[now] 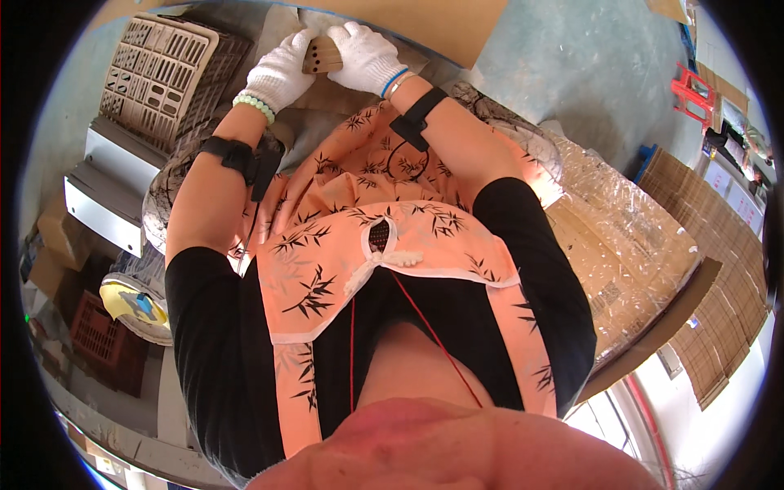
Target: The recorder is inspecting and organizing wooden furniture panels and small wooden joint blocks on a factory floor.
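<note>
holding a small brown wooden block with drilled holes (322, 55) at the far middle, the white-gloved left hand (278, 75) and right hand (366, 54) have fingers clamped on its ends. it looks stiff, light, easy to grip. a beige plastic crate (159, 73) sits far left; wrapped cardboard boxes (629, 245) right.

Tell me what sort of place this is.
Probably a small workshop or packing area. Gloved left hand and right hand hold a small wooden block; nearby are a plastic crate, wrapped cardboard boxes and a concrete floor.
</note>
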`<state>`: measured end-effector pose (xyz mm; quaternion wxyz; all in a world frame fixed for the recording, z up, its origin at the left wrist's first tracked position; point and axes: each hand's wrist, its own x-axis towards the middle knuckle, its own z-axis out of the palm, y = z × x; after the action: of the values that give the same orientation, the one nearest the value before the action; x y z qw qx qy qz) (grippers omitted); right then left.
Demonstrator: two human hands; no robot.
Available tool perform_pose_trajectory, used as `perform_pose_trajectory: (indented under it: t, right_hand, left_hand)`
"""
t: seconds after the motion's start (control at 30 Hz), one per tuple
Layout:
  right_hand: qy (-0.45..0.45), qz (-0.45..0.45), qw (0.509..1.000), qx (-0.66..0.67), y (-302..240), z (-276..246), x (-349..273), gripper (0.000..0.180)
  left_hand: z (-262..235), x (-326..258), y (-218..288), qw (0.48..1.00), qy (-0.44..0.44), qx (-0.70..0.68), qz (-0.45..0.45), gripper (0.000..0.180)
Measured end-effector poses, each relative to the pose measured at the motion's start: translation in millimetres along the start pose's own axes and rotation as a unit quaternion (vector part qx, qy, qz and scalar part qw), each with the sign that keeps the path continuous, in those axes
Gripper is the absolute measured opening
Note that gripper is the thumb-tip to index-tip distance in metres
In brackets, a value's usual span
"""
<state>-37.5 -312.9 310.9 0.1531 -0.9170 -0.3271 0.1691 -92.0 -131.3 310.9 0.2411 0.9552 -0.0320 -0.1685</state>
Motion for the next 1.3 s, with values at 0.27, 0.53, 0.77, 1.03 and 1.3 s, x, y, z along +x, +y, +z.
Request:
perform_pose_trajectory:
  t: [0.27,0.53,0.77,1.03,1.3]
  right_hand:
    - [-0.051,0.043,0.996,-0.058,6,-3,-4,0.057]
    - [-0.063,0.014,0.997,-0.030,10,0,-15,0.074]
    - [-0.064,0.099,0.993,-0.002,2,-20,-22,0.069]
    - [-0.082,0.086,0.993,-0.013,-12,-15,-24,0.066]
    - [-0.036,0.086,0.996,0.008,-8,-12,-37,0.050]
  left_hand:
    - [-11,2,-8,1.000,0.010,0.002,-0.011,0.075]
    - [-25,-3,-10,0.994,-0.091,0.019,-0.059,0.066]
    - [-54,-3,3,0.999,-0.028,0.027,-0.036,0.052]
    - [-115,-14,20,0.998,0.039,-0.004,-0.048,0.056]
    - [-129,-28,18,0.988,0.155,-0.015,-0.001,0.057]
